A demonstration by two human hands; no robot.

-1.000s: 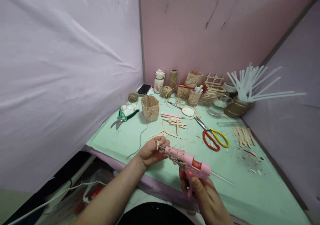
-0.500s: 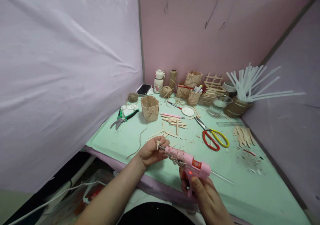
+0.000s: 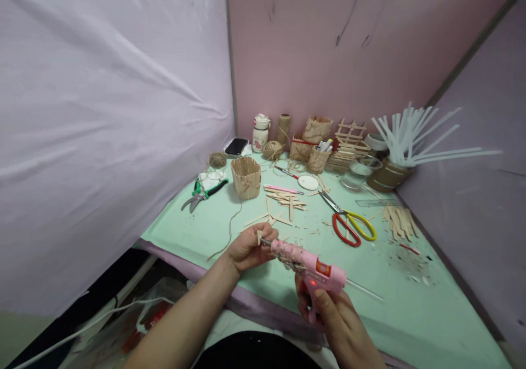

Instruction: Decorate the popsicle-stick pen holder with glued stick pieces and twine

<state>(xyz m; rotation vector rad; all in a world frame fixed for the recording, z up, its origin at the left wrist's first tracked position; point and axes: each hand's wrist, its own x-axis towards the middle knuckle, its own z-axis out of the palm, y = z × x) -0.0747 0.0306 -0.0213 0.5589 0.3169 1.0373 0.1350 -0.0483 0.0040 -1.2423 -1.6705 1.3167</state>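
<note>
My right hand (image 3: 329, 306) is wrapped round the handle of a pink glue gun (image 3: 304, 262), whose small light glows red. A clear glue stick (image 3: 365, 289) pokes out of its back end. My left hand (image 3: 252, 248) pinches a small piece of wood (image 3: 259, 237), and the gun's metal nozzle (image 3: 266, 242) is right at that piece. Whether the nozzle touches it I cannot tell. Beyond my hands lie loose wooden sticks (image 3: 287, 199) and a basket made of sticks (image 3: 246, 178), with twine (image 3: 230, 229) trailing from it.
Green-handled pruning shears (image 3: 203, 195) lie to the left. Red and yellow scissors (image 3: 343, 218) rest on the right, near flat sticks (image 3: 399, 223) and a clear ruler (image 3: 378, 203). At the back stand a bottle (image 3: 260, 133), stick baskets (image 3: 317, 130), a plastic cup (image 3: 356, 174) and a pot (image 3: 388, 174) of glue sticks.
</note>
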